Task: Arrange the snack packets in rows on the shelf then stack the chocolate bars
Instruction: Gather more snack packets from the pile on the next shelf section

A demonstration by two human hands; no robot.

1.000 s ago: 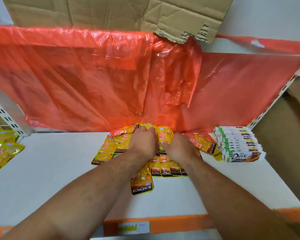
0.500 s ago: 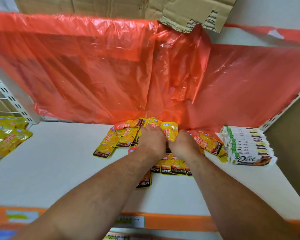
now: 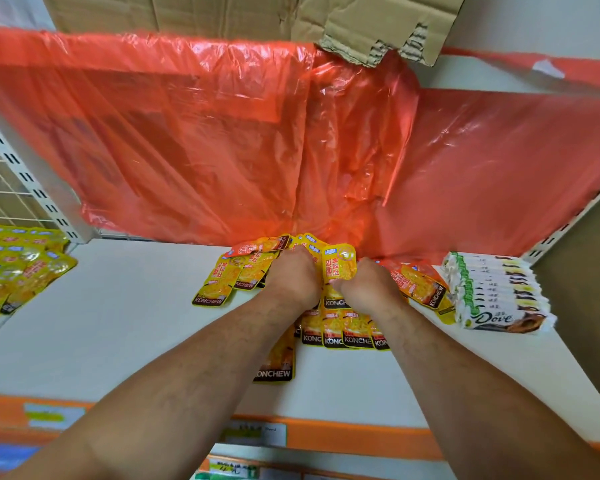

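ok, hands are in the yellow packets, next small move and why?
Probably lay the packet pinched by the right hand flat behind the front row: that row is straight, while loose packets beside the left hand lie skewed.

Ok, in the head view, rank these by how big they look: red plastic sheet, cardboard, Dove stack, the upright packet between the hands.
1. plastic sheet
2. cardboard, though the frame cuts it off
3. Dove stack
4. upright packet
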